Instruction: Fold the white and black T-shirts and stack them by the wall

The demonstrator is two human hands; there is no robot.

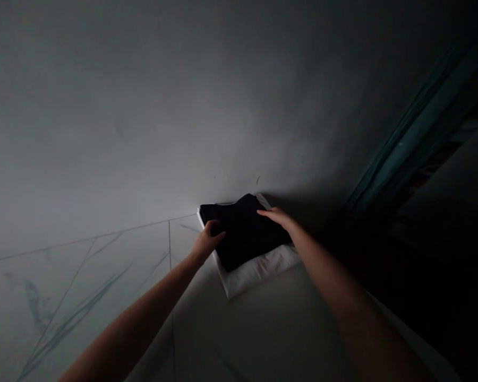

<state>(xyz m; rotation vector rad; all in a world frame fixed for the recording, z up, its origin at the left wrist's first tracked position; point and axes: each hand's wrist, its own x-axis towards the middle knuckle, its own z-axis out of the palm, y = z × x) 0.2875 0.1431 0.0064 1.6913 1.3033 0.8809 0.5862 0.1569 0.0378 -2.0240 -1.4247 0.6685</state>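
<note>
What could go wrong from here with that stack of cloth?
The dark folded garment might slide on the white folded cloth beneath it, since the left hand and right hand both bear on it. The dim light could also hide a crooked fold, because the dark fabric shows little detail.

Folded black garment point(245, 232) atop folded white cloth point(258, 271)

No legible text, labels, brands, numbers or signs in view.
</note>
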